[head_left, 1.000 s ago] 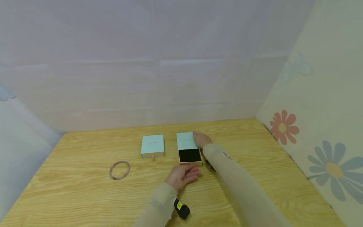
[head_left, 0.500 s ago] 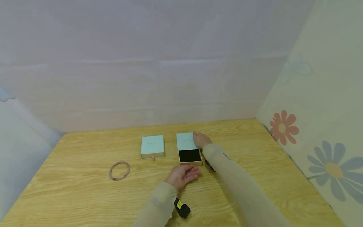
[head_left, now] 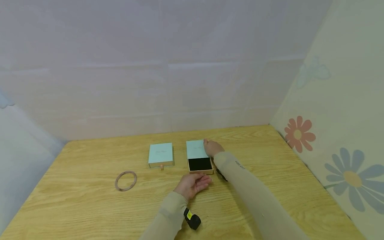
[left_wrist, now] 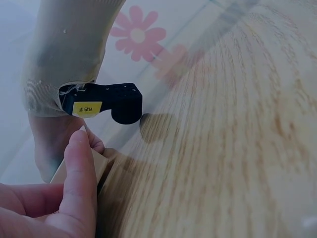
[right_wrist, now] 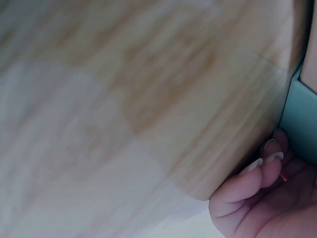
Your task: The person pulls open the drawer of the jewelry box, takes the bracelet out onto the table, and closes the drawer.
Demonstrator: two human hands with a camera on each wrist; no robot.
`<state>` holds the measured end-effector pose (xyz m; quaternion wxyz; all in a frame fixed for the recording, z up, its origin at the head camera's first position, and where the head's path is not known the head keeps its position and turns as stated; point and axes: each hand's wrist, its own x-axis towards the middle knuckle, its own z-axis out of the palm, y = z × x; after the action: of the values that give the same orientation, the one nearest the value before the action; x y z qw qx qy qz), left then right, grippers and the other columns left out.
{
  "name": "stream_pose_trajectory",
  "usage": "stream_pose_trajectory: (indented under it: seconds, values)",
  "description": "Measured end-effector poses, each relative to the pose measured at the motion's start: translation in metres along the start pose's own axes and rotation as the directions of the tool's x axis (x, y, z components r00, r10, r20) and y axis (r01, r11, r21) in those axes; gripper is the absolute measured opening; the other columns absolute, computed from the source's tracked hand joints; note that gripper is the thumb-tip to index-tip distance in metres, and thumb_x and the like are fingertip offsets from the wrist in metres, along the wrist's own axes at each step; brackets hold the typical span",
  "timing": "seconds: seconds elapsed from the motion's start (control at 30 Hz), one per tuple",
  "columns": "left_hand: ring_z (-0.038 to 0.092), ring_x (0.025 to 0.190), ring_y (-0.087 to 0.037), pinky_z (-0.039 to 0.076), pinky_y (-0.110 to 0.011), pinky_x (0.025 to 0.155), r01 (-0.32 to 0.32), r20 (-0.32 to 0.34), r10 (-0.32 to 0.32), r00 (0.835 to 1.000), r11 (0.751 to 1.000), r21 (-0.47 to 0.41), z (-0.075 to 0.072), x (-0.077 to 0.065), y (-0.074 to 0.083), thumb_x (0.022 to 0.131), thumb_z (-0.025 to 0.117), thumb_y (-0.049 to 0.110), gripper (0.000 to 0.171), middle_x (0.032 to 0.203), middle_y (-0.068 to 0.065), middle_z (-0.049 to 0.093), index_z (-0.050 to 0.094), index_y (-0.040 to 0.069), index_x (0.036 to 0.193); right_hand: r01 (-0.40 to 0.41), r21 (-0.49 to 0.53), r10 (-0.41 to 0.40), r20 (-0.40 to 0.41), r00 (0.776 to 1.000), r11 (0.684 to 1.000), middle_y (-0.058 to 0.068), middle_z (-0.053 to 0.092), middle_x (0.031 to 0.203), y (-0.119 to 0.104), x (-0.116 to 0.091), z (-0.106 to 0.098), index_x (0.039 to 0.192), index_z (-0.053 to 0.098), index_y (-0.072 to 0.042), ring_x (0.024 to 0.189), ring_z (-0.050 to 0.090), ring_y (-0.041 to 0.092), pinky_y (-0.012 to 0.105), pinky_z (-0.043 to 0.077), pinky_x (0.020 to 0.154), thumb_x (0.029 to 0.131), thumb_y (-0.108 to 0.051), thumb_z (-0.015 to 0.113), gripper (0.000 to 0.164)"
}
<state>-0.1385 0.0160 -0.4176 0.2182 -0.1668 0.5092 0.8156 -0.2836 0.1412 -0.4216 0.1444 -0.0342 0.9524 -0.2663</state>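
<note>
The right-hand jewelry box [head_left: 197, 148] has a light-blue sleeve and a drawer pulled part way toward the person, its black lining [head_left: 200, 164] showing. My right hand [head_left: 212, 148] grips the sleeve's right side; curled fingers [right_wrist: 240, 186] lie against the blue wall [right_wrist: 300, 116] in the right wrist view. At the drawer's front edge, my left hand [head_left: 192, 186] pinches with thumb and forefinger while its other fingers extend straight. The pinched spot is hidden. The left wrist view shows one long digit [left_wrist: 79, 171] across the drawer's outer wall [left_wrist: 99, 166].
A second light-blue jewelry box [head_left: 160, 154], with a small pull tab [head_left: 162, 167], sits to the left. Nearer the person on the left lies a pinkish-brown bangle [head_left: 116, 182]. The wooden table [head_left: 84, 213] meets a pale sheet behind and a flower-printed one on the right.
</note>
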Motion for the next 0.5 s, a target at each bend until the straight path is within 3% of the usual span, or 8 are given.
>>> stream_pose_trajectory:
  seconds: [0.2, 0.37, 0.5]
  values:
    - [0.069, 0.081, -0.015, 0.056, -0.024, 0.074, 0.001, 0.003, -0.001, 1.000, 1.000, -0.008, 0.0001, 0.0011, 0.0013, 0.104, 0.040, 0.003, 0.032, 0.098, -0.015, 0.067, 0.044, -0.016, 0.130, 0.008, -0.005, -0.008, -0.012, 1.000, 1.000, 0.024, 0.056, 0.131, -0.0009, -0.0012, -0.0009, 0.116, 0.065, 0.006, 0.113, 0.058, 0.037, 0.048, 0.044, 0.098, 0.108, -0.039, 0.014, 0.068]
    - [0.069, 0.081, -0.015, 0.056, -0.023, 0.073, 0.003, 0.012, -0.003, 1.000, 1.000, -0.014, -0.0002, 0.0016, 0.0009, 0.105, 0.040, 0.003, 0.033, 0.101, -0.016, 0.067, 0.043, -0.017, 0.131, 0.001, -0.009, -0.001, -0.002, 1.000, 1.000, 0.023, 0.065, 0.110, 0.0018, 0.0021, 0.0007, 0.087, 0.067, 0.000, 0.084, 0.061, 0.031, 0.044, 0.046, 0.086, 0.108, -0.039, 0.013, 0.070]
    - [0.069, 0.083, -0.015, 0.056, -0.024, 0.075, -0.001, 0.009, 0.001, 1.000, 1.000, -0.014, -0.0005, 0.0024, 0.0008, 0.105, 0.040, 0.003, 0.034, 0.103, -0.017, 0.067, 0.043, -0.017, 0.131, 0.003, -0.001, -0.003, 0.003, 1.000, 1.000, 0.022, 0.065, 0.107, 0.0039, 0.0051, 0.0026, 0.087, 0.066, -0.002, 0.075, 0.057, 0.027, 0.043, 0.046, 0.082, 0.108, -0.040, 0.015, 0.068]
